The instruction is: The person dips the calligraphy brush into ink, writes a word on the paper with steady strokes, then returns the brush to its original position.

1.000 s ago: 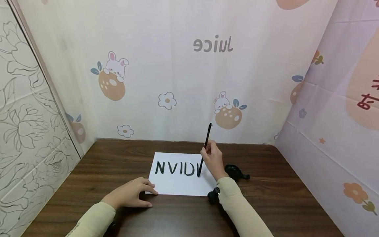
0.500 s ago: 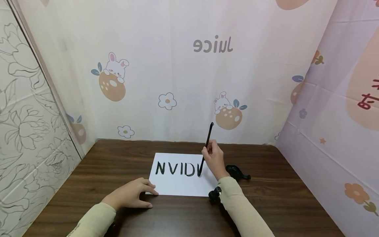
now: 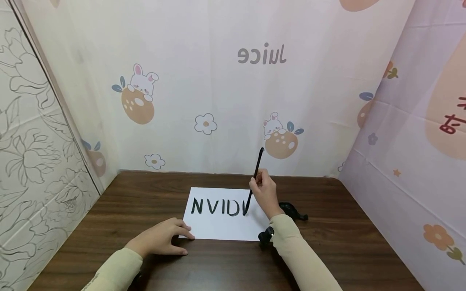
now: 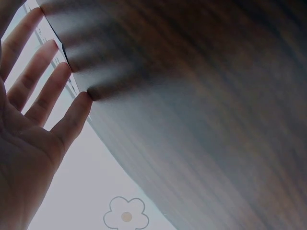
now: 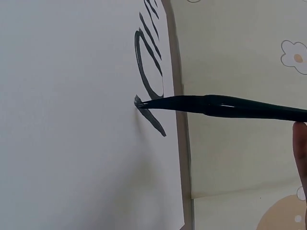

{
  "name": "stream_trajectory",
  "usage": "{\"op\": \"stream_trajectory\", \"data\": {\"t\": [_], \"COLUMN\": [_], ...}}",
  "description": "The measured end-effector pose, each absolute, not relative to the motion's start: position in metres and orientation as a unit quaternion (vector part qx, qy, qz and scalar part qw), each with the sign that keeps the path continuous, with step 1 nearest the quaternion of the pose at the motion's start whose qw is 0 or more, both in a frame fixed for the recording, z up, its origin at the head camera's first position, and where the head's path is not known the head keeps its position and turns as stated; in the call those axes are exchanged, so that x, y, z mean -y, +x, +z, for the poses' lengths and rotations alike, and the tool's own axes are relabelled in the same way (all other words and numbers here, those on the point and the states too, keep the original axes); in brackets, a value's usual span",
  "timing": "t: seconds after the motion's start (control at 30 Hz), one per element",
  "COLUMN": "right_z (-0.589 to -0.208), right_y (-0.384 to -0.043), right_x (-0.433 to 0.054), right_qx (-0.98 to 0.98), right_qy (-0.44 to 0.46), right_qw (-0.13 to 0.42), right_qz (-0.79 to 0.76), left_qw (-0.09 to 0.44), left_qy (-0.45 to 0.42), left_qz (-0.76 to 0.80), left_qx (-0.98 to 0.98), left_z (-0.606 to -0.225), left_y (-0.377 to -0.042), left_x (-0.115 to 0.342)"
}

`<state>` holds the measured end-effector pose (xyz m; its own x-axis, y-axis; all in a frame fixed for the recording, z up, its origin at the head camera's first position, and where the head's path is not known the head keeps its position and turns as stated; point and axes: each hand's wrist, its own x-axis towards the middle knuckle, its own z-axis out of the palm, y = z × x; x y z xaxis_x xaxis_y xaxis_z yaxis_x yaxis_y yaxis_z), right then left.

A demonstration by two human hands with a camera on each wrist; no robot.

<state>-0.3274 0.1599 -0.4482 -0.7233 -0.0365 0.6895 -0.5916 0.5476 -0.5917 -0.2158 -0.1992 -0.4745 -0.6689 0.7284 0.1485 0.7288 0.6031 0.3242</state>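
My right hand [image 3: 267, 193] pinches a black calligraphy brush [image 3: 257, 163] by its handle, tilted over a white sheet of paper [image 3: 218, 228]. The brush [image 5: 230, 106] has its dark tip at the lower end of a slanted black stroke [image 5: 154, 124]; whether the tip still touches the paper I cannot tell. Black letters reading NVID stand left of that stroke. Spread on the front left corner of the sheet and the table, my left hand [image 3: 158, 238] holds nothing. In the left wrist view the fingertips of the left hand [image 4: 29, 129] lie along the paper's edge.
A glossy black rounded object with a narrow end [image 3: 295, 212] sits right of the paper, partly behind the right wrist. A small black camera [image 3: 265, 237] is on that wrist. Patterned curtains [image 3: 174, 89] enclose the dark wooden table [image 3: 338, 242] at the back and sides.
My right hand and the brush have shifted slightly right and away from me, the tip drawing back a little from the lower end of the stroke. The left hand stays put.
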Motion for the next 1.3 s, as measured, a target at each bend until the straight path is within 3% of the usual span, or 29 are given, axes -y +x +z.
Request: {"op": "stream_trajectory", "data": {"t": [1.3], "right_z": [-0.444], "right_y": [-0.338], "right_x": [-0.181], "right_qx": [0.825], "right_qy": [0.184], "right_qw": [0.332], "right_qz": [0.420], "left_qw": [0.003], "left_qy": [-0.409], "left_qz": [-0.184], "left_qx": [0.894], "left_z": [-0.476], "left_y": [-0.216], "left_x": [0.199]}}
